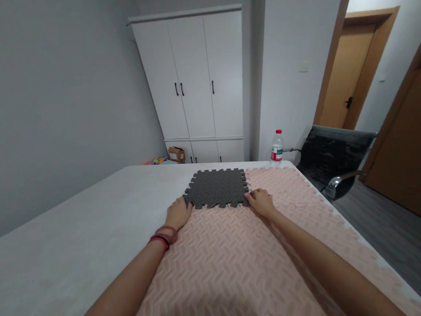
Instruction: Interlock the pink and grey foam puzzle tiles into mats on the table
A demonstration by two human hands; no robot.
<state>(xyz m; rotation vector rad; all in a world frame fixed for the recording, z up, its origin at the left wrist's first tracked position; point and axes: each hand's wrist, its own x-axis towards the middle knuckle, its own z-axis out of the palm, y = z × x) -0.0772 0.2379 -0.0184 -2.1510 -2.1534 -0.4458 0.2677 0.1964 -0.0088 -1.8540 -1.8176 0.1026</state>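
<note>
A dark grey foam mat tile (216, 187) with jigsaw edges lies flat at the far end of a pink foam mat tile (226, 255). Its near toothed edge meets or overlaps the pink one; I cannot tell whether the teeth interlock. My left hand (178, 213), with red and dark bands at the wrist, has its fingers closed on the grey tile's near left corner. At the near right corner, my right hand (260, 202) pinches the same tile. Another pink tile (298, 189) lies along the right side, touching or close to the others.
A white table (93, 247) extends to the left. At its far right corner stands a water bottle (276, 148) with a red cap. Beyond are a black chair (334, 157), a white wardrobe (196, 75), a cardboard box (177, 154) and colourful small items (156, 160).
</note>
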